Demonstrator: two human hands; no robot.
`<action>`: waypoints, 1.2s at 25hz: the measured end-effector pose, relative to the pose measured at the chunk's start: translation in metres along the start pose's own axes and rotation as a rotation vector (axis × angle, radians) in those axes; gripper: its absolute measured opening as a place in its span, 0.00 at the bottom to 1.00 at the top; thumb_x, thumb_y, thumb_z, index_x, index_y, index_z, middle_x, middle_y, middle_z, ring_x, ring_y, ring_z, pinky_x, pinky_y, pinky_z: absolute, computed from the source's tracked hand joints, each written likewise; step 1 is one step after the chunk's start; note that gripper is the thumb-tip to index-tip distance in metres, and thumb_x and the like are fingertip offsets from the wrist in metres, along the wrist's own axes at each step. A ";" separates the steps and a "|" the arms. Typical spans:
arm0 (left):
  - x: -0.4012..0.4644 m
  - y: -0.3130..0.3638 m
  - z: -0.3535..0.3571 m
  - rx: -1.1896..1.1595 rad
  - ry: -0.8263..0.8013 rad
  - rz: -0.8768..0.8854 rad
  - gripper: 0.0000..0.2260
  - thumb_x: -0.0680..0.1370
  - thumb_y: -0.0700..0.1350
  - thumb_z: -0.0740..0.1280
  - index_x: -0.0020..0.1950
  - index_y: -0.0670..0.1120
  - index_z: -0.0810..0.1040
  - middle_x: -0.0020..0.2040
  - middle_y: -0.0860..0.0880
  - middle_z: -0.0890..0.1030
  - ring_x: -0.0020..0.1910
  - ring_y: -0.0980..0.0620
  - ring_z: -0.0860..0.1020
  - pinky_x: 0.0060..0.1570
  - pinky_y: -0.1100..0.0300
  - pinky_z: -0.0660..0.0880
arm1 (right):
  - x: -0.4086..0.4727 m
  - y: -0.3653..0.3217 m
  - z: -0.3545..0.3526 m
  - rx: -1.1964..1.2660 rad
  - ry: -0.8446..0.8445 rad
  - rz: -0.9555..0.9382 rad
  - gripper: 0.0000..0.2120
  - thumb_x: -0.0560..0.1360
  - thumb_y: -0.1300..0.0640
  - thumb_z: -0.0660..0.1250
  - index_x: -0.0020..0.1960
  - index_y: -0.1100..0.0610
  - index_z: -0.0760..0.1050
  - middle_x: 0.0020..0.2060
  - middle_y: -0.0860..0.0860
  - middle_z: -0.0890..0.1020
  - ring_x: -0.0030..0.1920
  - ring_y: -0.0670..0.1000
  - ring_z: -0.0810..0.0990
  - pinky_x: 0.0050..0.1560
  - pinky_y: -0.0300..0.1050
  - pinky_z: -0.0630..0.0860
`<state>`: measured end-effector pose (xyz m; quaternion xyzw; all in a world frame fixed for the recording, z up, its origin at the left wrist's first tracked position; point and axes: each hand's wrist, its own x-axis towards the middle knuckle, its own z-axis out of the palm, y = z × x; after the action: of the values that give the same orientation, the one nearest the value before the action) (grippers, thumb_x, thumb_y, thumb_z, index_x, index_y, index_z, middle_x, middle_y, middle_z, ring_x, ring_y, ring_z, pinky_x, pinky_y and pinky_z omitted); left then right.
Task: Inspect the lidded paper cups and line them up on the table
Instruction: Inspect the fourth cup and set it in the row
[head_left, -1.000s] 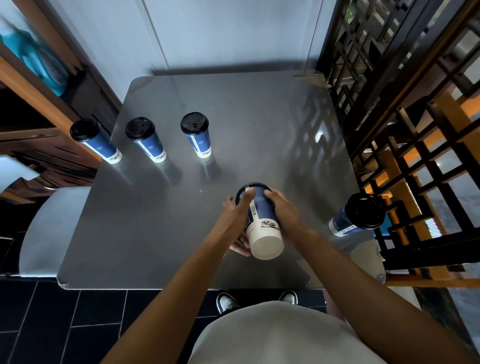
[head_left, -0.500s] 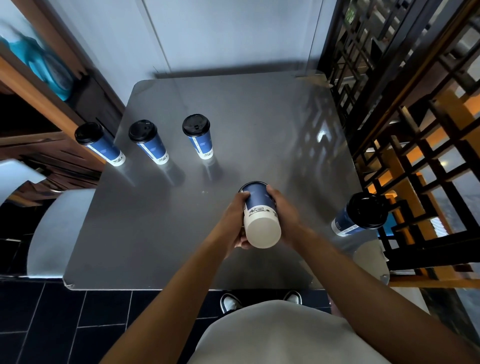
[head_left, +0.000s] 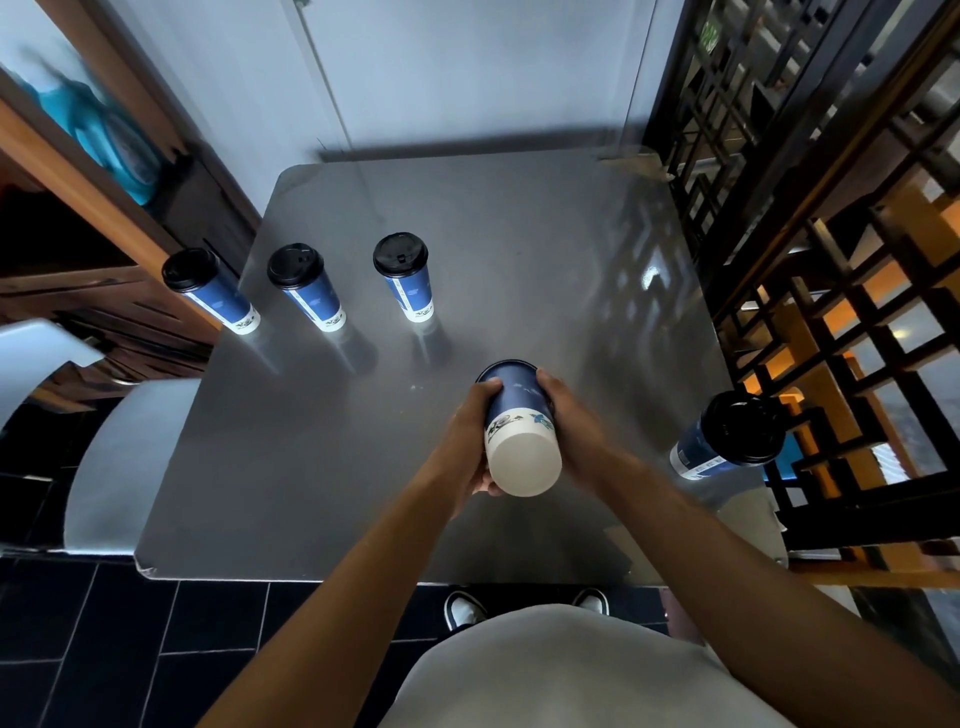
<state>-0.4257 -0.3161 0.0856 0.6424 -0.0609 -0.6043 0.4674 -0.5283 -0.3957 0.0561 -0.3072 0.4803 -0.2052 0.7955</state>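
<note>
Both my hands wrap held cup over table centre: left hand, right hand. Base faces camera, lid away. Check base, flip upright, set right of third row cup, matching spacing.

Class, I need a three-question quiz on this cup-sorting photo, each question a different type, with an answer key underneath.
1. True or false: the held cup is tipped so that its white base faces the camera.
2. How many cups stand in the row at the table's far left? A) two B) three C) four
3. Fill in: the lone cup near the table's right edge has a ____ lid.

Key: 1 true. 2 B: left cup, middle cup, right cup. 3 black. Both the left hand and the right hand grip the held cup.
</note>
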 end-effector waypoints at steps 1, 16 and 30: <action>-0.001 0.000 0.000 -0.006 0.005 0.006 0.33 0.62 0.69 0.69 0.53 0.45 0.85 0.41 0.42 0.86 0.35 0.43 0.84 0.49 0.48 0.75 | 0.001 0.001 -0.001 0.010 -0.001 0.011 0.27 0.82 0.41 0.61 0.71 0.60 0.72 0.63 0.66 0.81 0.41 0.56 0.85 0.35 0.47 0.83; 0.005 0.012 -0.006 0.075 -0.025 -0.043 0.37 0.69 0.67 0.71 0.71 0.45 0.74 0.54 0.35 0.86 0.48 0.34 0.86 0.50 0.39 0.83 | -0.003 -0.014 0.006 -0.363 0.044 -0.113 0.23 0.74 0.35 0.60 0.59 0.49 0.76 0.56 0.57 0.84 0.52 0.60 0.85 0.51 0.63 0.81; 0.023 -0.003 -0.002 -0.034 0.046 -0.084 0.46 0.57 0.72 0.75 0.69 0.50 0.75 0.58 0.35 0.85 0.56 0.29 0.83 0.60 0.25 0.74 | 0.000 -0.010 0.004 -0.225 0.076 -0.064 0.25 0.78 0.38 0.60 0.64 0.54 0.77 0.56 0.60 0.85 0.56 0.64 0.85 0.59 0.70 0.79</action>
<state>-0.4194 -0.3282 0.0670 0.6501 -0.0128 -0.6095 0.4536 -0.5250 -0.4016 0.0644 -0.4017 0.5200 -0.1869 0.7303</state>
